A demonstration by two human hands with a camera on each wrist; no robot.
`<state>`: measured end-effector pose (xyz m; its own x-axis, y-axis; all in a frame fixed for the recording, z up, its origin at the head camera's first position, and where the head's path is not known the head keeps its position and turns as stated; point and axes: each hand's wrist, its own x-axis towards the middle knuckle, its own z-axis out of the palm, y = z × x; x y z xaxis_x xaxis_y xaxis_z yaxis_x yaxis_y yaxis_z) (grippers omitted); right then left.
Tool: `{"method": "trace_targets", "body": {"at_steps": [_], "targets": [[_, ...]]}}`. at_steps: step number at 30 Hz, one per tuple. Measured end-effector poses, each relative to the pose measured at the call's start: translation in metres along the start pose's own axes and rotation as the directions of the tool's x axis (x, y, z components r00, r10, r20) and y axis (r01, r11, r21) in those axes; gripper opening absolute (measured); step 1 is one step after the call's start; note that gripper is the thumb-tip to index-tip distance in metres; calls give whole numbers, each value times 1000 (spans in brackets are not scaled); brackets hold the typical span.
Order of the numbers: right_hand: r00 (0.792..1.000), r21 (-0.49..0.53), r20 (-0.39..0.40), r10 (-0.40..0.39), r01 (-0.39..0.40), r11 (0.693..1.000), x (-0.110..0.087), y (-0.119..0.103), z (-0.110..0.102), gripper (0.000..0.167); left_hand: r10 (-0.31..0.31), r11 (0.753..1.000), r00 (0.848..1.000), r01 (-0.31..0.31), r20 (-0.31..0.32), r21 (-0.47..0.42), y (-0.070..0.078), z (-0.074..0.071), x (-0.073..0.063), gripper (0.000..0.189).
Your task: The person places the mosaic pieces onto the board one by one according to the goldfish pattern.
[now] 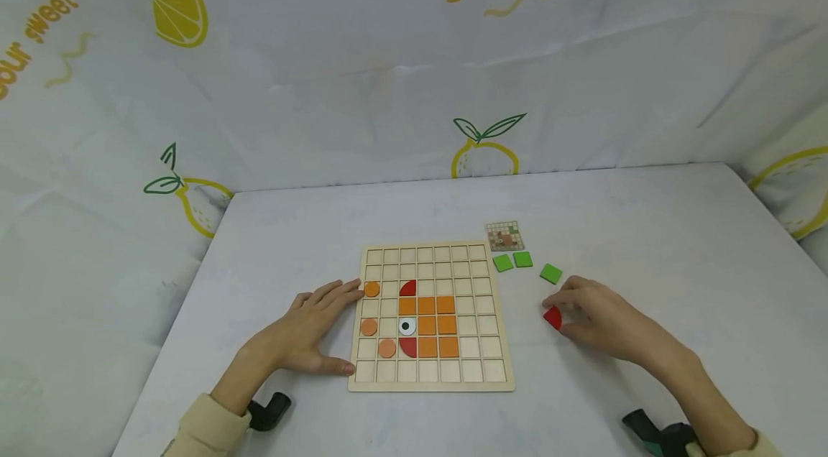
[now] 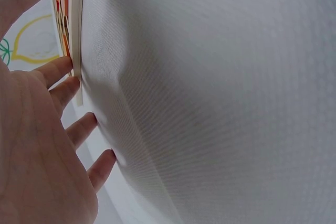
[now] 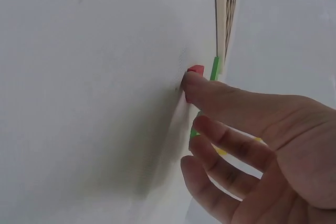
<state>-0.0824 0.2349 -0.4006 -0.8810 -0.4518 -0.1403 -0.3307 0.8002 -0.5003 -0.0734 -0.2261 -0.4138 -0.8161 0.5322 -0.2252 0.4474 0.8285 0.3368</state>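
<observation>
A wooden grid board (image 1: 432,386) lies on the table, holding several orange square tiles (image 1: 427,325), red quarter-circle tiles (image 1: 408,347), orange discs (image 1: 369,327) and a white disc with a black dot (image 1: 407,326). My left hand (image 1: 310,333) rests at the board's left side, its fingers spread and fingertips at the edge. Right of the board, my right hand (image 1: 598,317) pinches a red tile (image 1: 553,317) between thumb and finger, at or just above the tabletop. In the right wrist view, the thumb partly covers this red tile (image 3: 196,70).
Three green square tiles (image 1: 551,273) lie right of the board's upper corner. Above two of them is a small picture card (image 1: 504,236) showing a grid pattern. A white cloth with lemon prints (image 1: 485,155) hangs behind the table (image 1: 647,227).
</observation>
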Motion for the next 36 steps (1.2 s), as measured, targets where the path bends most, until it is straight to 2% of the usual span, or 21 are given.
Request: {"method": "trace_targets", "body": {"at_steps": [4, 11, 22, 36], "targets": [[1000, -21, -5, -27, 26, 999, 2, -1, 1, 30, -3, 1000, 1000, 3, 2, -2, 0, 0, 0, 106], [1000, -10, -7, -28, 28, 1000, 5, -6, 7, 23, -9, 1000, 1000, 9, 2, 3, 0, 1, 1, 106], [996, -30, -76, -50, 47, 998, 4, -20, 9, 20, -10, 1000, 1000, 10, 6, 0, 1, 0, 1, 106], [992, 10, -4, -129, 129, 992, 11, -60, 16, 19, -12, 1000, 1000, 12, 3, -5, 0, 0, -1, 107]]}}
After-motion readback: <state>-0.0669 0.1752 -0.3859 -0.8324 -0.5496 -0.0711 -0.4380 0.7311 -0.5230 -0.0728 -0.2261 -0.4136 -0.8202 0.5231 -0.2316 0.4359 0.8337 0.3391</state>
